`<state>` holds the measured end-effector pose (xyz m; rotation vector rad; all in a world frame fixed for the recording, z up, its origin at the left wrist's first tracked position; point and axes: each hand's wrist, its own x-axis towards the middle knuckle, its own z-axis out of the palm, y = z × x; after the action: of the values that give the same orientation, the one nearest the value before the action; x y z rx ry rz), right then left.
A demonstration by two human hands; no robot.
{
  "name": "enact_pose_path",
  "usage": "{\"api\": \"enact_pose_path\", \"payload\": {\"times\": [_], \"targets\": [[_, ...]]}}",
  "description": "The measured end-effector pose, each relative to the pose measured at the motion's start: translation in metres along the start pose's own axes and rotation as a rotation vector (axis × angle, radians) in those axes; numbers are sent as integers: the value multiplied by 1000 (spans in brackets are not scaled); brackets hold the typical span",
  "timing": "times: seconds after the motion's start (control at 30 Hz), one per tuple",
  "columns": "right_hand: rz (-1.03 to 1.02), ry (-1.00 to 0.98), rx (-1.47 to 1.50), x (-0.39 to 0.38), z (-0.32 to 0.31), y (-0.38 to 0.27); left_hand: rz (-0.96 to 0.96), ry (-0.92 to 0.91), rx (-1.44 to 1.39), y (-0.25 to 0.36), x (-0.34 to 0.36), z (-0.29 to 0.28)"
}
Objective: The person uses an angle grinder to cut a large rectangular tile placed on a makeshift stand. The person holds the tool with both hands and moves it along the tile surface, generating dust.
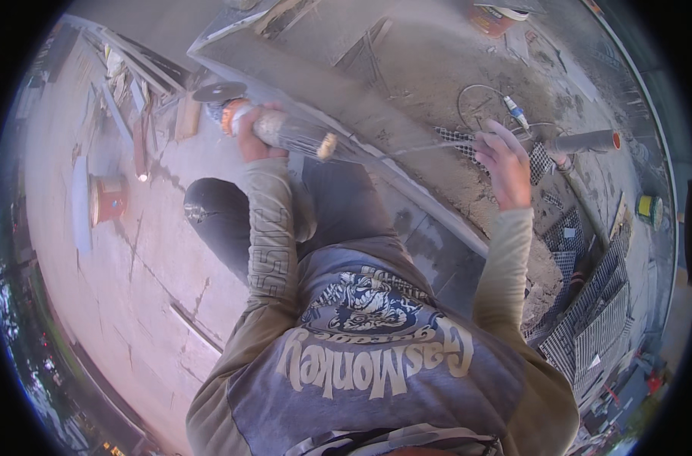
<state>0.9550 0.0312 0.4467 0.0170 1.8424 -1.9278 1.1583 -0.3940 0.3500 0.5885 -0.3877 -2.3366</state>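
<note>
My left hand [256,140] is wrapped round the body of an angle grinder [289,134], left of the middle. The grinder has an orange head and a dark round disc [219,92] at its far left end. A thin cord [418,150] runs from its rear toward my right hand [507,167]. That hand is raised on the right, fingers stretched and apart; whether the cord touches them I cannot tell. Just beyond it, a blue-and-white plug connector [516,112] hangs on a looped cable. A grey pipe [585,143] with an orange end lies to its right.
A long, pale slab edge [430,205] crosses diagonally in front of my legs, with dusty rubble beyond. Black grid mats [589,327] lie at right. A reddish bucket [109,199] stands left, near scattered boards [141,61]. Another bucket [494,21] and a yellow-green tub [649,210] are farther off.
</note>
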Motion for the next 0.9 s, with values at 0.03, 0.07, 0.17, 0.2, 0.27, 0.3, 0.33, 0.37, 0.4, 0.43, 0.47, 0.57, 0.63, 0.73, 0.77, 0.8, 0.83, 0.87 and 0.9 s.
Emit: {"api": "enact_pose_path", "payload": {"times": [0.03,0.07,0.17,0.2,0.27,0.3,0.33,0.37,0.4,0.43,0.47,0.57,0.63,0.73,0.77,0.8,0.83,0.87,0.9], "targets": [[6,18,0,-6,-10,4,-1,6,11,-10,-6,0],[12,35,0,-8,-21,11,-1,13,22,-18,-11,0],[-64,143,-82,-11,-36,11,-6,-13,94,-36,-21,-6],[-107,193,-123,-11,-35,8,-9,-28,141,-42,-24,-5],[-241,220,-510,-8,-17,-9,-89,-4,95,-49,-25,-10],[-339,187,-704,-12,1,-16,-131,7,74,-52,-25,-10],[-438,155,-896,-17,22,-20,-121,14,62,-54,-25,-7],[-465,23,-871,-23,43,-22,-117,19,48,-58,-25,-3],[-497,-81,-845,-30,68,-21,-116,21,32,-60,-26,0],[-528,-185,-818,-37,93,-19,-122,-2,-1,-60,-26,0],[-626,-240,-940,-41,114,-12,-106,12,32,-61,-28,3],[-657,-460,-912,-46,169,15,-56,71,102,-60,-29,12],[-652,-537,-975,-46,196,33,-16,132,112,-57,-27,8],[-754,-529,-1163,-40,218,43,-117,-9,45,-46,-21,0],[-806,-502,-1241,-38,222,45,-106,-4,59,-45,-17,-1],[-838,-488,-1234,-37,225,50,-93,0,72,-44,-13,-1],[-869,-473,-1227,-36,228,55,-80,4,86,-43,-10,-1],[-900,-457,-1220,-35,231,58,-96,-3,92,-39,-6,-1],[-886,-459,-1207,-35,233,61,-116,-5,95,-38,-5,-3]]}}
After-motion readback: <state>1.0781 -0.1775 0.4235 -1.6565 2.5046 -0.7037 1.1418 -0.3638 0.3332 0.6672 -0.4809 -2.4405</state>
